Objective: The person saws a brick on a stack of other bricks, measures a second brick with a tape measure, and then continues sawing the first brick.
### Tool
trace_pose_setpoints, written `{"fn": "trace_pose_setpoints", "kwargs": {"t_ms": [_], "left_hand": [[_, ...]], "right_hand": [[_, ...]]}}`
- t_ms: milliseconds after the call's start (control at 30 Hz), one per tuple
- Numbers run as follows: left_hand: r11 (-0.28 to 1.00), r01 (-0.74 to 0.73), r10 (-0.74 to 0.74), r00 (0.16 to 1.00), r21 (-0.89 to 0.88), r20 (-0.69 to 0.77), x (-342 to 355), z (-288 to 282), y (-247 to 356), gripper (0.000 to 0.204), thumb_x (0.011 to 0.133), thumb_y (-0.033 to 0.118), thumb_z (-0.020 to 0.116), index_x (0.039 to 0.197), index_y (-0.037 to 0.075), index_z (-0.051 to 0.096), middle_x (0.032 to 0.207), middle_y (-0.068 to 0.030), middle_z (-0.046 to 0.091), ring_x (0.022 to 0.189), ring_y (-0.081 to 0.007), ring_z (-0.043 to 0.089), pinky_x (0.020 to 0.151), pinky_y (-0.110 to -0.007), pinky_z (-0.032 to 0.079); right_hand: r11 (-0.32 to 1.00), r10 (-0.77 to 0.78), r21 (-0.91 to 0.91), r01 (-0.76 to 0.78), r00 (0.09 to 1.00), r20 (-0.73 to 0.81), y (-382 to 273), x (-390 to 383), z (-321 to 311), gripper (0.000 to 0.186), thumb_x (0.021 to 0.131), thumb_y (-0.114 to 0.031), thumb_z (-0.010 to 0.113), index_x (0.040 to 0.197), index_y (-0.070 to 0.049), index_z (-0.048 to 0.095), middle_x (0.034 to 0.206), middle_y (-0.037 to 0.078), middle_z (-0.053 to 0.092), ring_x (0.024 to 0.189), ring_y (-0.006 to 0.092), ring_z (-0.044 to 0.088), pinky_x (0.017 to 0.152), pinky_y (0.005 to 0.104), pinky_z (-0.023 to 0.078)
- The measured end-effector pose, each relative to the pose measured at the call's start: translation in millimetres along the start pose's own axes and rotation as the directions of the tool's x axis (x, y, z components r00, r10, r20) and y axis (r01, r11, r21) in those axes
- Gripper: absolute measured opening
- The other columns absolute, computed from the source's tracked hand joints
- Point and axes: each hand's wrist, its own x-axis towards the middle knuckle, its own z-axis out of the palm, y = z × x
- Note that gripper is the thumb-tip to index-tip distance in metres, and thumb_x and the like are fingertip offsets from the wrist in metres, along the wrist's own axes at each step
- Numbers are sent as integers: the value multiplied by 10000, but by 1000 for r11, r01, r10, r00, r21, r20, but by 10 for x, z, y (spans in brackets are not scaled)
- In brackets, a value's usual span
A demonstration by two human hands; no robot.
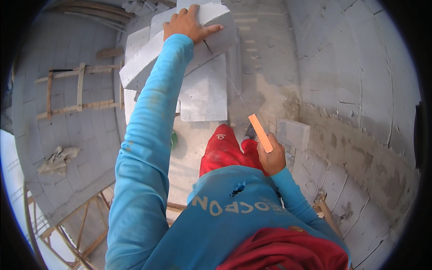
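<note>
My left hand is stretched far forward over a light grey building block. Its fingers are spread over the block's upper edge, and the thumb lies along the face. The block is tilted and rests on other pale blocks. Low on the right, near my thigh, my right hand is closed round the orange handle of a handsaw. The blade shows only as a thin line, seen almost edge-on, running from the handle toward the block. A dark slit marks the block beside my left thumb.
Grey block walls rise on both sides. A wooden ladder-like frame and a crumpled cloth are at the left. A loose block lies right of my right hand. A green container is partly hidden by my left arm.
</note>
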Motion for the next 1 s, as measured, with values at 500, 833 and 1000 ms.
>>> {"fn": "trace_pose_setpoints", "kwargs": {"t_ms": [500, 833, 1000], "left_hand": [[997, 27, -18, 993, -77, 118, -29, -263, 203, 1020, 781, 702, 768, 1555, 123, 441, 1503, -165, 554, 1397, -366, 508, 1144, -554, 403], [996, -9, 21, 992, -90, 126, 146, -104, 191, 1078, 747, 753, 766, 1554, 111, 452, 1503, -165, 564, 1388, -356, 527, 1141, -533, 418], [990, 0, 20, 989, -142, 144, 363, -81, -41, 1129, 736, 760, 772, 1546, 43, 447, 1508, -209, 557, 1390, -357, 534, 1156, -476, 421]], "right_hand": [[1000, 11, -17, -12, 1000, -19, 53, -115, -38, 174, 967, -140, 695, 944, -38, 556, 745, 213, 651, 737, 467, 671, 623, 507, 519], [998, -55, -36, 54, 997, -44, -140, 1196, 524, 245, 994, -193, 682, 932, -4, 540, 737, 243, 621, 717, 504, 595, 606, 511, 460], [1000, -8, 9, 8, 1000, -6, 80, 150, 108, 212, 948, -171, 697, 1013, -18, 565, 777, 223, 676, 765, 471, 680, 663, 526, 533]]}}
